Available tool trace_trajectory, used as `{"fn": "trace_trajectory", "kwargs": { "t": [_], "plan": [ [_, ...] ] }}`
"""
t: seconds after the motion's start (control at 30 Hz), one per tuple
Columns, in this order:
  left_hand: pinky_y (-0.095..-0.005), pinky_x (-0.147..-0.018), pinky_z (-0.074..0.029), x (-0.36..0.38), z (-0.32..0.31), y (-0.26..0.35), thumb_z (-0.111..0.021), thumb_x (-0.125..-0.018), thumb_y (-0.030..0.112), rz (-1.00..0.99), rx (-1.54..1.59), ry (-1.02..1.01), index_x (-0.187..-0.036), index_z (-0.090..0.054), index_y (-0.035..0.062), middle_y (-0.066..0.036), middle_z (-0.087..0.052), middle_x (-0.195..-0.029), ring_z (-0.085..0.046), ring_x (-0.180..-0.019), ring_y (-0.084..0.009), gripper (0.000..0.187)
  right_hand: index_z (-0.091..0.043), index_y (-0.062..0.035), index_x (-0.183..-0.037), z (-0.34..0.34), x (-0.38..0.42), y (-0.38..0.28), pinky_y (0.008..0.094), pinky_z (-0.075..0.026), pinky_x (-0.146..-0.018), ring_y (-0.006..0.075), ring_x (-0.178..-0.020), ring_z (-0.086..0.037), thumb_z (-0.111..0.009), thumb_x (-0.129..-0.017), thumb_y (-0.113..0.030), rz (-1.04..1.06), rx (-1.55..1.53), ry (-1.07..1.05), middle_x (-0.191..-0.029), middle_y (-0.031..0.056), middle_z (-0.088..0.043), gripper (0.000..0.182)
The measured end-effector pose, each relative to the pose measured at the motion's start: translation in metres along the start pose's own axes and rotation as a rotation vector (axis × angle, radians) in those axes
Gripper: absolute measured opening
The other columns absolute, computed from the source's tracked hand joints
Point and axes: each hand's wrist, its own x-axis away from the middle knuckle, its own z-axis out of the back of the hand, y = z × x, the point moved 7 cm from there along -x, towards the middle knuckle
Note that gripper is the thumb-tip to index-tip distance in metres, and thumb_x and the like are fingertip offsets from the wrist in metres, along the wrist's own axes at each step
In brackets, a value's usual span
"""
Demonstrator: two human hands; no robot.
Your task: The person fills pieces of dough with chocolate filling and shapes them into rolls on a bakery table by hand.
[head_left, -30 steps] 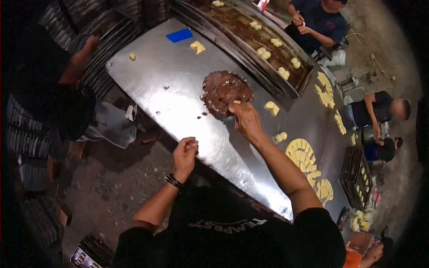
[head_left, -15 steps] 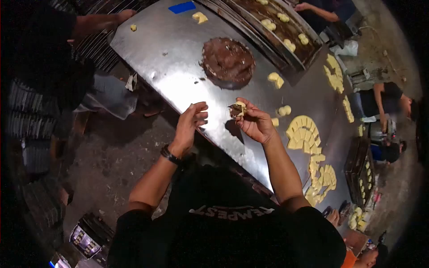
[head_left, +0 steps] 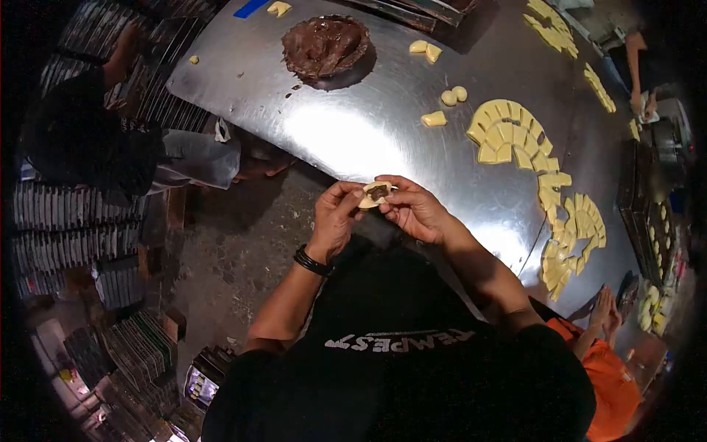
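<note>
Between my two hands is a small piece of yellow dough [head_left: 377,194] with dark brown filling in its middle. My left hand [head_left: 337,218] pinches its left edge, while the fingers of my right hand [head_left: 417,209] close on its right side. Both hands are held just in front of the metal table's edge. Beyond them on the table sits a bowl of brown filling [head_left: 326,46], heaped and smeared over its rim. Right of the bowl lie a flat dough piece [head_left: 434,119] and two round dough balls [head_left: 454,96].
Cut dough pieces [head_left: 511,132] lie in rows on the metal table [head_left: 412,158], with more dough [head_left: 574,236] nearer on the right. Dark trays [head_left: 412,13] are at the far edge. A person in orange [head_left: 607,387] is at right; another in dark clothes [head_left: 92,140] stands left, beside racks.
My left hand has come over to the dough piece and now grips it along with my right. The dough looks more spread out. My view has shifted, so the bowl appears higher and farther left.
</note>
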Motion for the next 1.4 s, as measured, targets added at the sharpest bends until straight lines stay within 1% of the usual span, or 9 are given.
{"fn": "trace_trajectory", "kwargs": {
  "t": [0.17, 0.27, 0.43, 0.57, 0.77, 0.87, 1.07, 1.23, 1.4],
  "plan": [
    [-0.0203, -0.058, -0.046, -0.008, 0.03, -0.003, -0.054, -0.092, 0.009, 0.173, 0.503, -0.175, -0.095, -0.058, 0.0027, -0.006, -0.061, -0.089, -0.054, -0.07, -0.0074, 0.008, -0.048, 0.0036, -0.123, 0.0, -0.007, 0.007, 0.0251, -0.056, -0.075, 0.0193, -0.087, -0.065, -0.051, -0.087, 0.003, 0.001, -0.066, 0.144, -0.108, 0.015, -0.059, 0.036],
    [-0.0197, -0.058, -0.046, -0.007, 0.066, 0.009, -0.055, -0.092, 0.01, 0.079, 0.267, 0.015, -0.102, -0.059, 0.0032, -0.006, -0.062, -0.092, -0.056, -0.071, -0.0085, 0.012, -0.045, 0.0059, -0.125, -0.02, -0.028, 0.012, 0.0271, -0.056, -0.078, 0.0229, -0.091, -0.065, -0.049, -0.086, 0.004, -0.023, -0.019, 0.283, -0.113, 0.0182, -0.058, 0.039],
    [-0.0278, -0.075, -0.051, 0.009, 0.073, 0.1, -0.046, -0.096, 0.015, -0.544, -0.658, 0.022, -0.114, -0.059, 0.0006, -0.012, -0.058, -0.111, -0.061, -0.093, -0.0173, 0.027, -0.062, 0.0049, -0.108, -0.072, -0.09, 0.008, 0.0276, -0.055, -0.072, 0.0231, -0.087, -0.066, -0.055, -0.086, 0.0, 0.422, 1.062, 0.386, -0.103, 0.0168, -0.064, 0.024],
    [-0.0342, -0.079, -0.05, 0.015, 0.1, 0.134, -0.05, -0.092, 0.013, -0.716, -0.687, 0.104, -0.105, -0.06, -0.003, -0.017, -0.059, -0.106, -0.061, -0.092, -0.0287, 0.023, -0.065, -0.0021, -0.101, -0.151, -0.117, 0.005, 0.0331, -0.052, -0.071, 0.0262, -0.083, -0.065, -0.065, -0.077, -0.004, 0.803, 1.488, 0.218, -0.095, 0.0156, -0.065, 0.024],
    [-0.0349, -0.089, -0.047, 0.028, 0.139, 0.139, -0.045, -0.094, 0.02, -0.753, -0.799, 0.401, -0.112, -0.061, 0.0031, -0.013, -0.06, -0.112, -0.057, -0.105, -0.0243, 0.029, -0.067, -0.0024, -0.082, -0.159, -0.166, 0.022, 0.034, -0.049, -0.064, 0.0246, -0.069, -0.062, -0.07, -0.079, -0.019, 0.673, 1.9, 0.237, -0.078, 0.013, -0.065, 0.017],
    [-0.036, -0.091, -0.046, 0.035, 0.154, 0.152, -0.049, -0.093, 0.024, -0.773, -0.772, 0.477, -0.107, -0.063, 0.0008, -0.015, -0.059, -0.115, -0.054, -0.111, -0.0278, 0.031, -0.066, -0.0013, -0.091, -0.174, -0.184, 0.04, 0.0361, -0.05, -0.071, 0.0302, -0.078, -0.063, -0.071, -0.077, -0.017, 0.857, 1.726, -0.045, -0.085, 0.0154, -0.064, 0.022],
    [-0.0379, -0.086, -0.048, 0.099, 0.2, 0.143, -0.055, -0.09, 0.019, -0.834, -0.799, 0.829, -0.096, -0.065, -0.0008, -0.017, -0.059, -0.11, -0.059, -0.1, -0.0317, 0.022, -0.068, 0.0021, -0.087, -0.22, -0.208, 0.114, 0.0332, -0.049, -0.065, 0.0216, -0.072, -0.063, -0.072, -0.078, -0.018, 0.93, 1.927, -0.521, -0.08, 0.0116, -0.065, 0.022],
    [-0.0314, -0.068, -0.051, 0.204, 0.218, 0.133, -0.065, -0.084, 0.016, -0.778, -0.61, 1.181, -0.12, -0.054, 0.0052, -0.014, -0.055, -0.114, -0.063, -0.083, -0.0218, 0.039, -0.058, -0.002, -0.103, -0.169, -0.25, 0.191, 0.0272, -0.052, -0.065, 0.0183, -0.073, -0.063, -0.063, -0.085, -0.008, -0.244, 1.078, -0.434, -0.091, 0.0109, -0.064, 0.02],
    [-0.0293, -0.085, -0.051, 0.224, 0.242, 0.085, -0.066, -0.083, 0.008, -0.756, -0.568, 1.241, -0.116, -0.057, 0.0022, -0.011, -0.053, -0.118, -0.06, -0.1, -0.0185, 0.034, -0.053, -0.0048, -0.101, -0.192, -0.217, 0.252, 0.0257, -0.052, -0.059, 0.0193, -0.073, -0.062, -0.061, -0.086, -0.005, -0.555, 0.793, -0.34, -0.092, 0.0121, -0.061, 0.018]
  ]
}}
